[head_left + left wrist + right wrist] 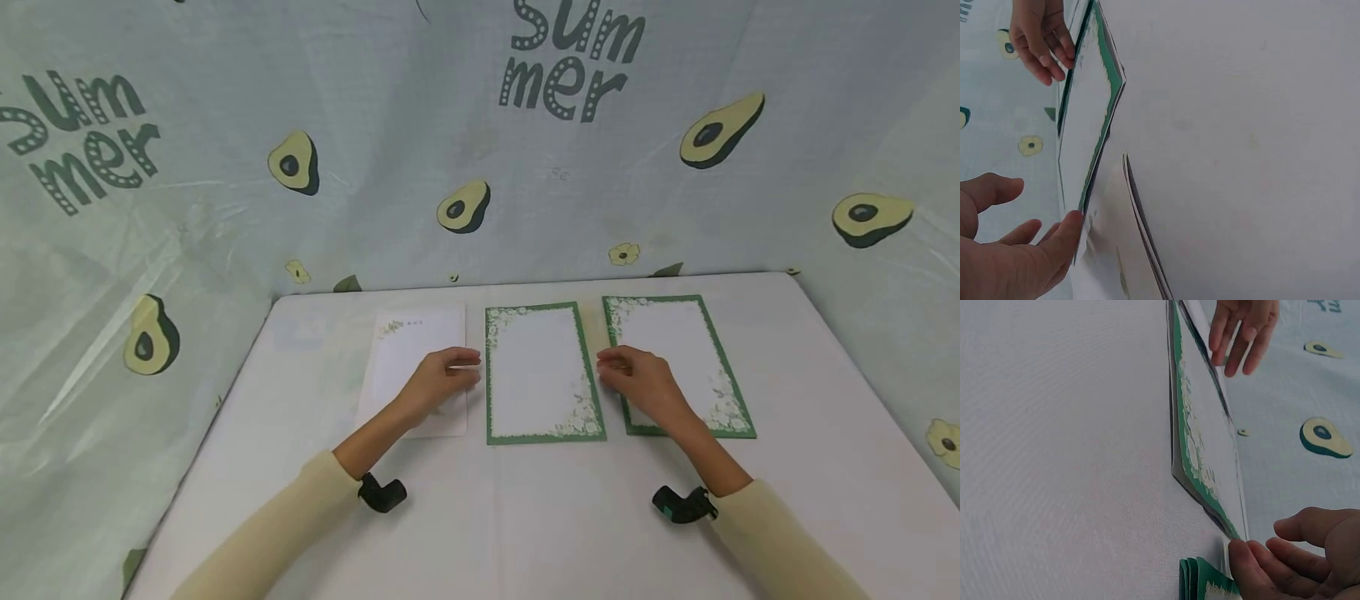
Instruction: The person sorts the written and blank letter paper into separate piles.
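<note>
A green-bordered sheet (536,371) with white flowers in two corners lies at the middle of the table. My left hand (442,383) hovers at its left side, over a pale sheet (412,333) printed with a small flower sprig. On the other side, my right hand (641,383) is beside the middle sheet and over the edge of a second green-bordered sheet (675,321). Both hands have thumb and fingers apart with nothing between them. In the right wrist view, fingertips (1239,553) are right at the middle sheet's corner, and the second bordered one (1210,581) shows several layers.
The sheets lie on a white-covered table (495,517). Behind and beside it hangs a pale curtain (375,108) printed with avocados and lettering. A black device (382,493) is strapped at the left wrist, and another (682,504) at the right.
</note>
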{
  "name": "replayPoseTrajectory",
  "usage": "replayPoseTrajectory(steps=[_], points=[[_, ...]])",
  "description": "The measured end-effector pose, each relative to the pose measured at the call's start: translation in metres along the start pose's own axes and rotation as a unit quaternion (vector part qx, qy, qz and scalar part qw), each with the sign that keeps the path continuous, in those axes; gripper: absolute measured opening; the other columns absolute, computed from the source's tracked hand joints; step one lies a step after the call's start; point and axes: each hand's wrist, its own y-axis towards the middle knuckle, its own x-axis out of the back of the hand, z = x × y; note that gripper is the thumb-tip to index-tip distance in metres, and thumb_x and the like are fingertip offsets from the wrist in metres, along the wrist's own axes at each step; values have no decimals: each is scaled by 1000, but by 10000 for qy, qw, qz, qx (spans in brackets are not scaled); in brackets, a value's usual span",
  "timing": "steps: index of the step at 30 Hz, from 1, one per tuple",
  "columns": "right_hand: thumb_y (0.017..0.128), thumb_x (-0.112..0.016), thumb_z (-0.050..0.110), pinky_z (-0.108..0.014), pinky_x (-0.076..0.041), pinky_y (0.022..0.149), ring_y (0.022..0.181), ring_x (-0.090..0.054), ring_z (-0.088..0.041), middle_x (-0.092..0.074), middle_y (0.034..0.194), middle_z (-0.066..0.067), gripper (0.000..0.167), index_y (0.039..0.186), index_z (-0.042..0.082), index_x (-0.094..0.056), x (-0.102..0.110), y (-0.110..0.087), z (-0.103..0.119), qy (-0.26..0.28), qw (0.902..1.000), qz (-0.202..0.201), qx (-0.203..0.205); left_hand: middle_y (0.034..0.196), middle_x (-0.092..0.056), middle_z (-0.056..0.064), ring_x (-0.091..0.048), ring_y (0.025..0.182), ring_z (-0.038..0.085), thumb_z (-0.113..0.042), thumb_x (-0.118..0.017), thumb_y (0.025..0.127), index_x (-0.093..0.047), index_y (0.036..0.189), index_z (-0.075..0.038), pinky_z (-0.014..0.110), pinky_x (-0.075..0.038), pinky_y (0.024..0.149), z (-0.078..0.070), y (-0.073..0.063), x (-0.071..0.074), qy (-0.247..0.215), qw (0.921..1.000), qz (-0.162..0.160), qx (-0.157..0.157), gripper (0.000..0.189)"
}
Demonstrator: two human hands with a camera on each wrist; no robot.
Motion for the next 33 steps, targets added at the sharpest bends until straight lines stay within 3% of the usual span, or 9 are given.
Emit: replayPoseTrajectory(steps=[6, 13, 18, 33], points=[[103, -61, 14, -42, -60, 81, 106, -68, -37, -69, 119, -22, 37, 134, -6, -60, -3, 6, 1, -23, 9999, 142, -4, 144, -56, 18, -59, 128, 33, -12, -66, 99, -53, 143, 1, 38, -57, 99, -1, 8, -6, -12, 9998, 47, 212, 47], [103, -60, 13, -42, -61, 86, 102, -71, -33, -67, 123, -26, 41, 138, -9, -55, -5, 12, 6, 178, 9983, 478, -269, 139, -58, 17, -60, 124, 30, -9, -65, 99, -54, 141, 3, 38, -57, 97, -2, 11, -8, -21, 9992, -79, 393, 46], [103, -60, 14, -42, -60, 84, 97, -72, -30, -70, 117, -23, 39, 135, -8, -58, -6, 15, 6, -42, 9978, 549, -380, 134, -61, 20, -59, 124, 32, -7, -64, 99, -53, 140, 7, 36, -57, 96, -2, 14, -9, -58, 9991, -31, 422, 45], [103, -59, 12, -38, -58, 78, 90, -72, -26, -71, 114, -21, 35, 134, -5, -61, -9, 15, 5, -25, 9980, 535, -348, 140, -58, 24, -60, 124, 34, -3, -62, 98, -45, 149, 4, 40, -55, 102, -4, 11, -7, -361, 9992, 100, 157, 54]])
